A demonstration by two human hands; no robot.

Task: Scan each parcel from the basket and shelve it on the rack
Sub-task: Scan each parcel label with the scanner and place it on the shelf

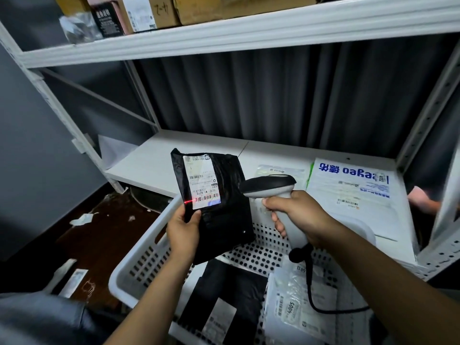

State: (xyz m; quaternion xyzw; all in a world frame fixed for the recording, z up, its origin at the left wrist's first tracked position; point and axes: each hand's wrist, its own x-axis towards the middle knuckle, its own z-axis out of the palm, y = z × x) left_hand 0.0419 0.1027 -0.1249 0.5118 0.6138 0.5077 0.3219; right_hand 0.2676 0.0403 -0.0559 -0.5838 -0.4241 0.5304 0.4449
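Observation:
My left hand (183,230) holds a black plastic parcel (224,207) upright by its lower left corner, above the white perforated basket (139,260). A white shipping label faces me on the parcel. My right hand (298,215) grips a grey handheld barcode scanner (271,189) pointed at the label. A red scan line falls across the barcode near the label's bottom edge. Inside the basket lie another black parcel (229,295) and a clear bagged parcel (296,307). The scanner's black cable hangs over the basket.
The white rack's lower shelf (159,160) carries a white parcel with blue print (353,190) and a clear bag (278,170) at the right. The upper shelf (224,33) holds cardboard boxes. Paper scraps lie on the dark floor at left. Another person's hand (420,199) shows at far right.

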